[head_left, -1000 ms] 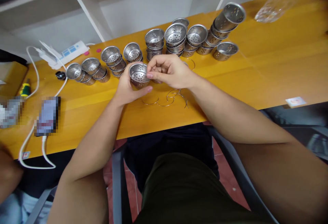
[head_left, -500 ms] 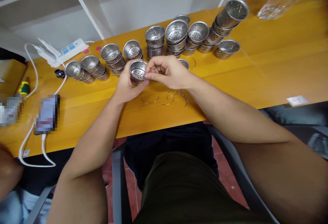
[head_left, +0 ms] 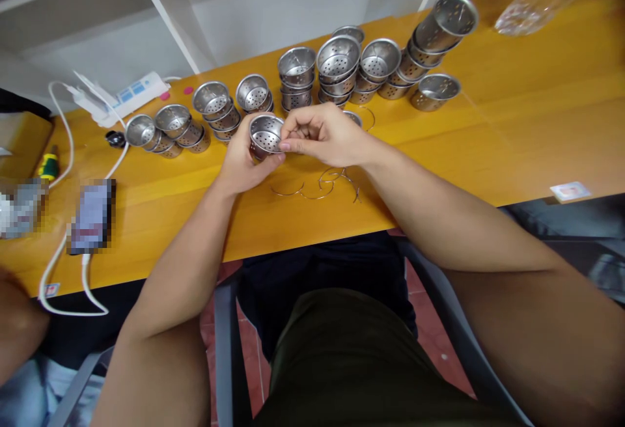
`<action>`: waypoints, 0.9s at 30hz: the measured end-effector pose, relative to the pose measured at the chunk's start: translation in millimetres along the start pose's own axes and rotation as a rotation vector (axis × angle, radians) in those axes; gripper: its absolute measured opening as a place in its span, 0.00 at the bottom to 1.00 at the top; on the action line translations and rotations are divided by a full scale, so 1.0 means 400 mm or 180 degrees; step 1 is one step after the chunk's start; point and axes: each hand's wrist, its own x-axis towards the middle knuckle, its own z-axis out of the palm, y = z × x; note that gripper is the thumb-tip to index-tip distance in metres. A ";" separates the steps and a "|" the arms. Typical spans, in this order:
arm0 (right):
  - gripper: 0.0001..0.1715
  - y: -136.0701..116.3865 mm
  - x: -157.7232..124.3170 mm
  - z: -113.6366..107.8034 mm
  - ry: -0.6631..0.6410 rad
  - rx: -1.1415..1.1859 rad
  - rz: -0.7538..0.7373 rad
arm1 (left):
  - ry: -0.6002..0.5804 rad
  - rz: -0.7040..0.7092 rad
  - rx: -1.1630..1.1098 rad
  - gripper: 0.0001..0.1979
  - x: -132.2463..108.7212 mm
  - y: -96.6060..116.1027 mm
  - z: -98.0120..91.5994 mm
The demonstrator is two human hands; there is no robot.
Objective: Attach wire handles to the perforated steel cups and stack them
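Perforated steel cup (head_left: 264, 135) sits just above the yellow table (head_left: 512, 127), near its middle, cradled in the left hand (head_left: 244, 160), whose thumb and curled fingers wrap its left and near side with the open mouth tilted toward the camera. The right hand (head_left: 325, 135) meets it from the right, its thumb and forefinger pinched together at the cup's rim; whether a wire is caught in that pinch cannot be told. At the far left lie a white cable (head_left: 63, 153), a white power strip (head_left: 124, 96) and a small yellow-green tool (head_left: 47, 166). Beyond the hands, a row of stacked cups (head_left: 336, 66) runs left to right along the far side of the table, from the low pairs (head_left: 170, 126) at left to a leaning stack (head_left: 434, 30) at right. Loose wire rings (head_left: 322, 183) lie on the wood just near of the hands, under the right wrist. A small card (head_left: 569, 191) rests at the near right edge.
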 end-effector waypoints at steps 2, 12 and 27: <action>0.42 0.007 -0.002 0.003 0.0043 -0.0050 0.0021 | 0.0012 -0.0041 0.0041 0.49 -0.001 -0.001 0.000; 0.36 -0.011 -0.023 -0.010 0.0702 -0.1306 -0.0231 | 0.0368 -0.0216 0.0182 0.56 -0.009 -0.031 0.005; 0.36 -0.010 -0.028 -0.006 0.0706 -0.1610 -0.0414 | 0.0327 -0.0357 0.0256 0.55 -0.014 -0.040 -0.001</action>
